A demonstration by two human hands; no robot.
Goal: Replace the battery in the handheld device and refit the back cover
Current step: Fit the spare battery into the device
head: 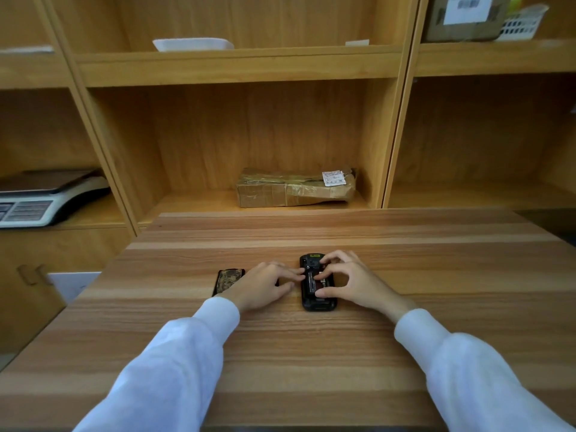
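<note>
One head-worn wide-angle view looks forward and down over the wooden table (311,353) toward facing shelves (243,65).

My striped wooden table (311,353) fills the lower half of the frame. On it, just right of centre, the black handheld device (318,302) lies face down with its back open. The camouflage-patterned back cover (227,280) lies flat to its left, near it.
</note>
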